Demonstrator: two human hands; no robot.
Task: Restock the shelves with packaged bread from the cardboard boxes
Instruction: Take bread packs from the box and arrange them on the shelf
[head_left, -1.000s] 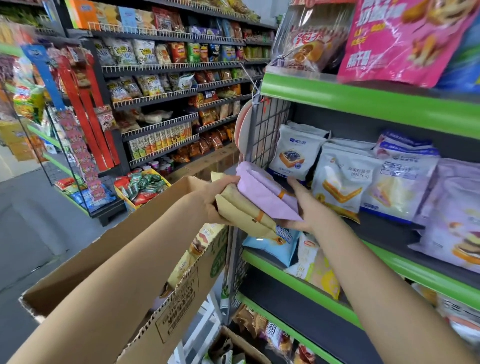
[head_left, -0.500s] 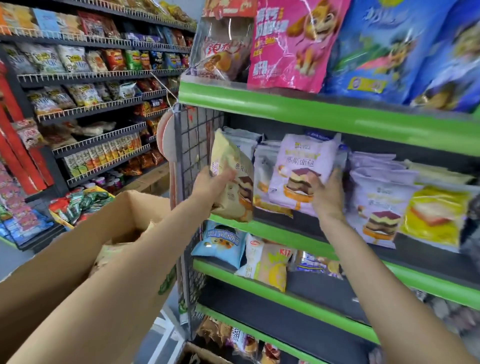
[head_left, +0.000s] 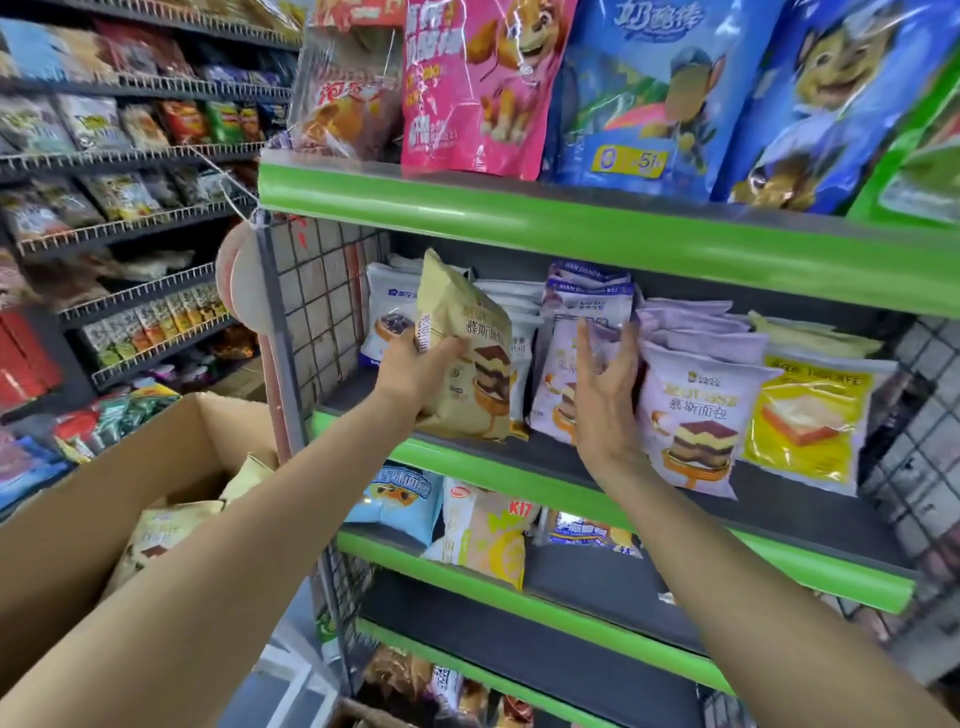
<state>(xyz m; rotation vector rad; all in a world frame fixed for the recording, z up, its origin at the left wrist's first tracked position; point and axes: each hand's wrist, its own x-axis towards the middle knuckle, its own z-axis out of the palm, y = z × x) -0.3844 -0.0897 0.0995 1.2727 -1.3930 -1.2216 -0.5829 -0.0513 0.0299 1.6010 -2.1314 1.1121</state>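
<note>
The left hand (head_left: 415, 364) has its grip closed on the side edge of a beige bread packet (head_left: 465, 358), fingers curled round the front and the thumb side hidden behind; the packet stands upright, tilted a little, at the front of the middle shelf (head_left: 779, 519), just in front of a row of white packets (head_left: 387, 317). The right hand (head_left: 605, 395) has a wide, relaxed grip, fingers straight and spread, pressing flat against a lilac bread packet (head_left: 563, 374) that stands between the beige one and a stack of more lilac packets (head_left: 696, 410); it holds nothing. These packets look light and soft: thin film puffed with air round a layered cake-like loaf, so they should crumple and slide easily and the bread inside would squash under a hard squeeze. A hold on the sealed side seam or top edge, as the left hand has now, seems safest, with a flat palm to nudge the face into line. The film looks slick, so a leaning packet may topple forward off the green shelf lip. To the right stands a yellow sandwich-bread packet (head_left: 805, 415). Lower left, the open cardboard box (head_left: 104, 493) sits near the person's left arm with more beige packets (head_left: 156, 535) inside.
</note>
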